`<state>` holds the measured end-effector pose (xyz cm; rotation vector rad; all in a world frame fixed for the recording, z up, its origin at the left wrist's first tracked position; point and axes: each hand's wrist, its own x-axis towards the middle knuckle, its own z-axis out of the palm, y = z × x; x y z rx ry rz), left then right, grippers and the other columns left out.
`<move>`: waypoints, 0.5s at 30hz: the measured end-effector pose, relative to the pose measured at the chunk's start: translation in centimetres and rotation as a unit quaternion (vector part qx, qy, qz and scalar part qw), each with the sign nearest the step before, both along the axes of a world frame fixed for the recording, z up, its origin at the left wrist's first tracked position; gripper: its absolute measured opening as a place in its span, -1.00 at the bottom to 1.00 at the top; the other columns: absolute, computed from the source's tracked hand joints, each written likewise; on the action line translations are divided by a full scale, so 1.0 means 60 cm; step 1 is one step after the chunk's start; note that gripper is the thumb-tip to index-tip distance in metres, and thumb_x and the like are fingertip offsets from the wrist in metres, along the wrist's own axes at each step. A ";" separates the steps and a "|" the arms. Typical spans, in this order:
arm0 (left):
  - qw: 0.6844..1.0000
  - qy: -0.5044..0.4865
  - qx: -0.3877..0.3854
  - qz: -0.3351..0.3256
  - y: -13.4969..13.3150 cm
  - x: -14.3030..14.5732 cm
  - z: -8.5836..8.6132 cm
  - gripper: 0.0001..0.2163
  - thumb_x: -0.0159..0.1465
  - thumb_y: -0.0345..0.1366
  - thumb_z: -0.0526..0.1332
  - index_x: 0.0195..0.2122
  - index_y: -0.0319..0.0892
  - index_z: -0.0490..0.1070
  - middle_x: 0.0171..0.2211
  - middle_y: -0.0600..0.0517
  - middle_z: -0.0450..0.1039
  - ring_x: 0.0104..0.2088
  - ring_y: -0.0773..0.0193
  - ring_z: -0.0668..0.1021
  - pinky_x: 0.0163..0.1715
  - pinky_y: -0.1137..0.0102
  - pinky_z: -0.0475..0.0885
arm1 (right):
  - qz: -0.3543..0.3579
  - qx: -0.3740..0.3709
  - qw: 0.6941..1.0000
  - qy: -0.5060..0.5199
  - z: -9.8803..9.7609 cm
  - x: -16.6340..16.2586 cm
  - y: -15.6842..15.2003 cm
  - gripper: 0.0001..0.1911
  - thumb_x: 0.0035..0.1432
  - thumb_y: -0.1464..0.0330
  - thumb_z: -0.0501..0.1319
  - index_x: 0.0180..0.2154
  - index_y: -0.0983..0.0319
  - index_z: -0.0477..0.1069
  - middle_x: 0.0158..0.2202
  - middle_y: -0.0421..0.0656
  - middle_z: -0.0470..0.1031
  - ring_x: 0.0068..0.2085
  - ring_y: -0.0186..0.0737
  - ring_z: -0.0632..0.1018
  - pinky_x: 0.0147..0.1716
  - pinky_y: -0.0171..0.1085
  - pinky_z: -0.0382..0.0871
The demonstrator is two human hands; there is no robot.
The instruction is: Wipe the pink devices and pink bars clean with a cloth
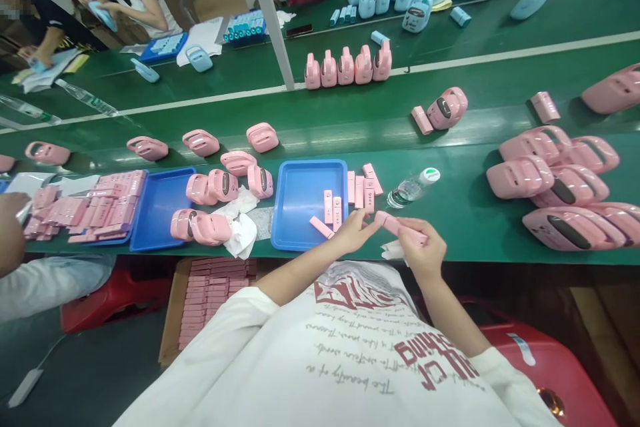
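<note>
White printed shirt lowest. Right hand [423,250] closed around pink bar [400,227], just right of blue tray [300,203]; left hand [355,230] fingertips pinch its end. Bar slim, glossy, tilted.

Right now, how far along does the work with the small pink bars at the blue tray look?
Done, by the look of it: a few bars stand beside the tray's right rim. In hand: both hands, left hand and right hand, hold one pink bar between them at the table edge. Left: three bars in the blue tray, plus a carton of pink bars below the table.
</note>
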<state>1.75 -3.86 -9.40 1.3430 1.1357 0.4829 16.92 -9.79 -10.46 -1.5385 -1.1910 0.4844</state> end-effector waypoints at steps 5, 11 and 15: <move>0.998 0.042 -0.051 -0.015 -0.013 -0.010 -0.012 -0.65 0.25 -0.25 0.17 0.04 -0.27 0.32 0.00 -0.16 0.35 -0.14 0.25 0.45 -0.01 0.25 0.34 | -0.017 -0.070 0.994 -0.079 -0.127 0.007 -0.008 -0.79 -0.02 0.24 0.14 -0.47 0.23 0.45 -0.47 -0.09 0.55 -0.44 -0.19 0.54 -0.42 -0.22 0.45; 0.993 0.049 -0.104 0.013 -0.019 -0.012 -0.021 -0.69 0.26 -0.26 0.17 -0.01 -0.27 0.34 -0.05 -0.11 0.38 -0.13 0.27 0.44 0.03 0.25 0.30 | 0.023 -0.038 0.995 -0.090 -0.171 -0.017 -0.028 -0.82 -0.05 0.24 0.16 -0.44 0.21 0.42 -0.42 -0.10 0.56 -0.35 -0.17 0.58 -0.32 -0.20 0.50; 0.983 0.054 -0.173 0.035 -0.019 -0.014 -0.036 -0.62 0.27 -0.20 0.16 0.05 -0.28 0.27 -0.03 -0.16 0.36 -0.14 0.24 0.46 -0.09 0.26 0.37 | 0.028 -0.002 0.995 -0.097 -0.145 -0.018 -0.026 -0.86 0.02 0.27 0.17 -0.40 0.21 0.41 -0.40 -0.09 0.55 -0.33 -0.16 0.58 -0.32 -0.17 0.51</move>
